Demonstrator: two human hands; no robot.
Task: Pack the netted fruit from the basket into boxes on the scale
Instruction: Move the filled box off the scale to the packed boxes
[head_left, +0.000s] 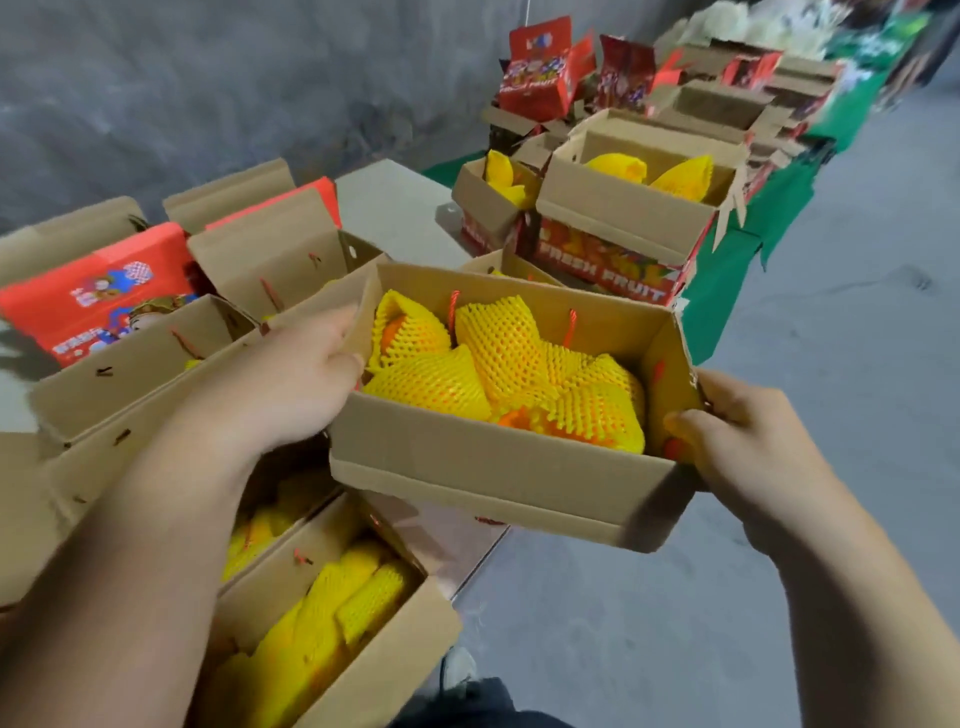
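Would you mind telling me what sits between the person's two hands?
In the head view, an open cardboard box of netted fruit spans the gap; the left hand and right hand grip its opposite ends.

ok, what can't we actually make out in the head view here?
- Scale and basket: neither shows anywhere in the head view.
- Held box: its underside is hidden by its own front wall, so what it rests on is unclear.
- Right hand: its fingers are behind the box's end wall.
- Left hand: its fingertips are over the rim.
- Far boxes: blurred, contents unreadable.
- Bottom box: cut by the left arm.
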